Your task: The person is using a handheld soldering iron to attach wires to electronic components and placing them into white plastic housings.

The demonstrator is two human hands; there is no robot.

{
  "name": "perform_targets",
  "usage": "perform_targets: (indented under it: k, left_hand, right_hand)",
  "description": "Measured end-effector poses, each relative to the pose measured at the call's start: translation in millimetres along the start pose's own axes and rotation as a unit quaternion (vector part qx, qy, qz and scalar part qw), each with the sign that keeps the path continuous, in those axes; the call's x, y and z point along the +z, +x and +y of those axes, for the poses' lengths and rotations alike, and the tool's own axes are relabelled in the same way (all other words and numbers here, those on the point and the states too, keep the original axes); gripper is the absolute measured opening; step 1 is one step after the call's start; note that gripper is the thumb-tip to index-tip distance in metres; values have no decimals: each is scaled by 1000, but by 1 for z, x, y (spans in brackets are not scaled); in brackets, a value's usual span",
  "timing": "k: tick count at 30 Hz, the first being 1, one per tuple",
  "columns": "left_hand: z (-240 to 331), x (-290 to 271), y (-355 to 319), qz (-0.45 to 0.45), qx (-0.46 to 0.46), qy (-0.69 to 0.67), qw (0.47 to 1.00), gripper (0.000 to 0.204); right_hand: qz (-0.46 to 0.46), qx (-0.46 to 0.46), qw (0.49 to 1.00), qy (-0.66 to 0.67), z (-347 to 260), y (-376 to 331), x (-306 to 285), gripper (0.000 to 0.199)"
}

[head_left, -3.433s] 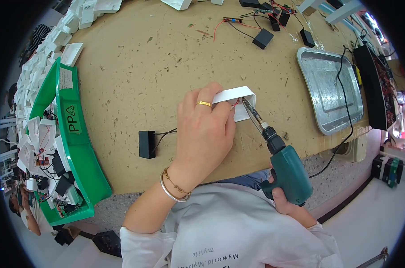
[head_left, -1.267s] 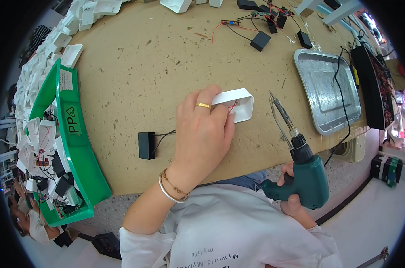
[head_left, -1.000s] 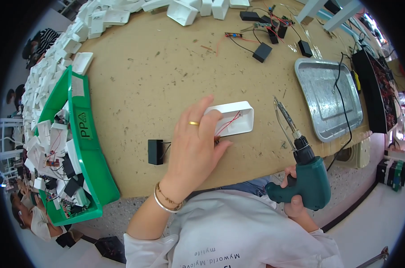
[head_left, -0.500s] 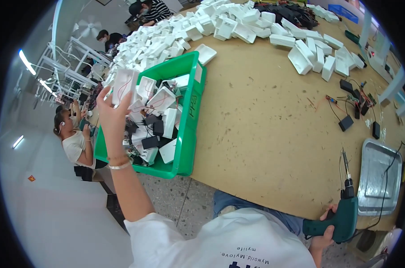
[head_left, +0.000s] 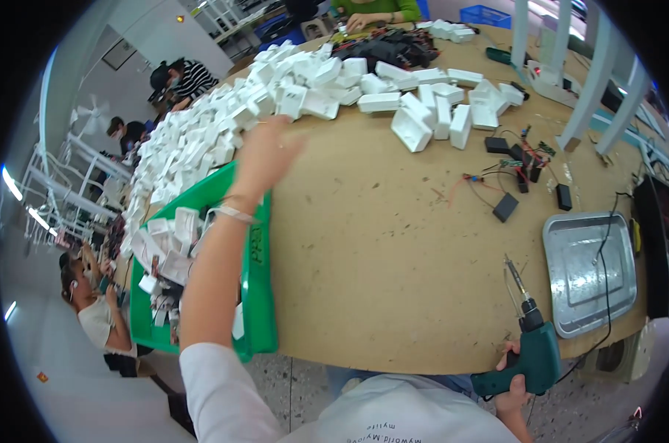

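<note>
Left hand [head_left: 264, 151]: stretched out over the far left of the bench [head_left: 393, 280], above the green bin's [head_left: 257, 295] far corner and just short of the white housings [head_left: 223, 133]. Fingers spread loosely, grip apart, nothing in it. A band sits at the wrist. The hand is blurred; whether a fingertip touches the nearest housing cannot be told.

Right hand [head_left: 513, 384]: at the near bench edge, lower right, grip clamped on the handle of the driver [head_left: 530, 347].

Driver: teal pistol-shaped body, dark collar, thin metal bit slanting up and away over the bench top, close to the tray's near left corner.

White housings: a large heap of small box-shaped plastic shells, running along the far left edge of the bench and across its far end; several lie apart from the heap at centre back, some on their sides.

Green bin: open plastic bin at the left bench edge, under the left forearm, holding white and dark parts mixed together.

Tray [head_left: 563, 244]: shallow metal tray, right side of the bench, a dark cable crossing it.

Modules [head_left: 505, 207]: small black blocks with red and dark wires, scattered between the housings and the tray.

Other people: seated at left beyond the bench, and one at the far end.
</note>
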State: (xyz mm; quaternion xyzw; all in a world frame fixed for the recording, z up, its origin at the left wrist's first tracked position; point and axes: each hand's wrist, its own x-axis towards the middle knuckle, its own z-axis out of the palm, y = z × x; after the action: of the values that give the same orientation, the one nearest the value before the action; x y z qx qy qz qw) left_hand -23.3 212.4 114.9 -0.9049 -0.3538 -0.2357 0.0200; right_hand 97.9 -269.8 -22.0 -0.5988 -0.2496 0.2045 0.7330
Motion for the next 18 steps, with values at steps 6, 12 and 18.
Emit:
perform_targets:
  k: [6, 12, 18]
  left_hand:
    - [78, 133, 49, -1, 252, -22, 967, 75]
    - [96, 129, 58, -94, 190, -122, 970, 31]
    - [86, 105, 8, -196, 21, -274, 941, 31]
  right_hand:
    - [23, 51, 998, 1, -11, -5, 11, 65]
    - [29, 48, 998, 21, -5, -8, 7, 65]
    - [-7, 57, 997, 47, -6, -2, 4, 68]
